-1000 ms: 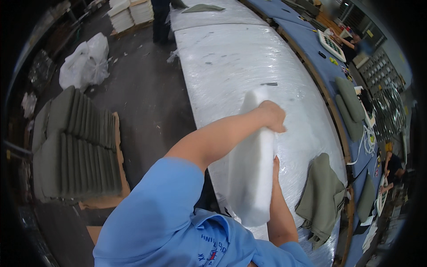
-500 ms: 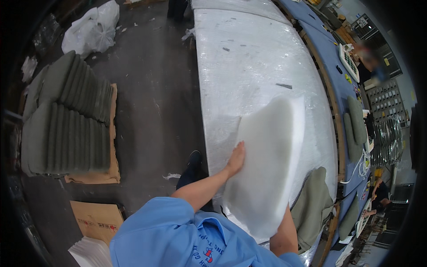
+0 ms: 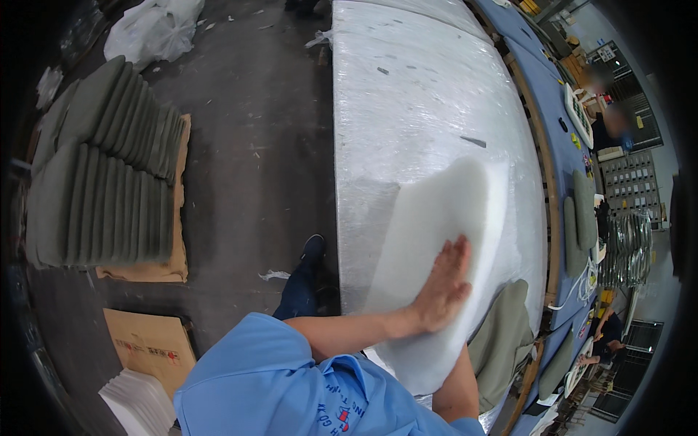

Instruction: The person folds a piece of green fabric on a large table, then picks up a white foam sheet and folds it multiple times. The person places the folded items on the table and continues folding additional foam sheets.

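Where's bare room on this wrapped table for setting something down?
Mostly beyond the thick white pad, across the shiny plastic-wrapped table, around small grey scraps. A narrow strip runs between the pad and the table's left edge. It's crowded near right, where the pad nears a crumpled grey-green fabric cover.

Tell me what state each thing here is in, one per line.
White padding: bare, no fabric over it
Left hand: open, laid against the padding
Right hand: hidden behind the padding
Gray-green fabric: slack, creased
Gray-green cushions: stacked in rows
Clear plastic: crumpled
White cord: loosely looped
Near table: wrapped in film
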